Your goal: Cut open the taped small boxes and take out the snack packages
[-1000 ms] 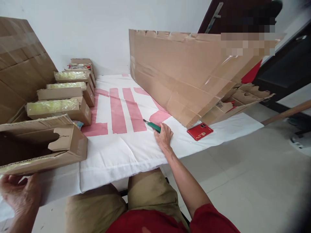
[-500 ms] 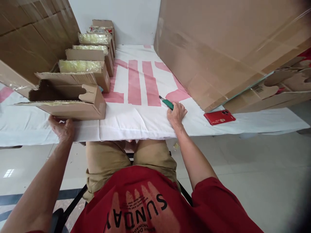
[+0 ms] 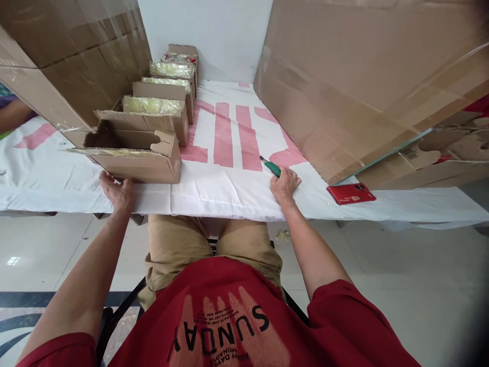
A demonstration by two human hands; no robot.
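Note:
My right hand (image 3: 286, 184) is closed around a green utility knife (image 3: 272, 168). Its tip points forward and left, just above the white cloth. At the near left stands an open cardboard box (image 3: 139, 168) with its flaps raised and dark space inside. Beneath its front lower edge, my left hand (image 3: 117, 192) lies on the cloth, thumb and fingers spread apart and the fingertips at the box's bottom. Whether those fingertips press on the box I cannot tell. Behind this box runs a row of cardboard boxes (image 3: 180, 122), several with yellowish clear-wrapped contents showing.
Large cardboard cartons rise at the left (image 3: 95, 66) and right (image 3: 344, 92). A red phone (image 3: 351, 193) lies near the table's front edge. White cloth with pink strips (image 3: 223, 135) covers the table. Another person's arm (image 3: 15, 116) shows at the far left.
The view has shifted, so the table's things appear farther right, and another person's arm has come into sight at the left. Both hands keep nearly the same poses.

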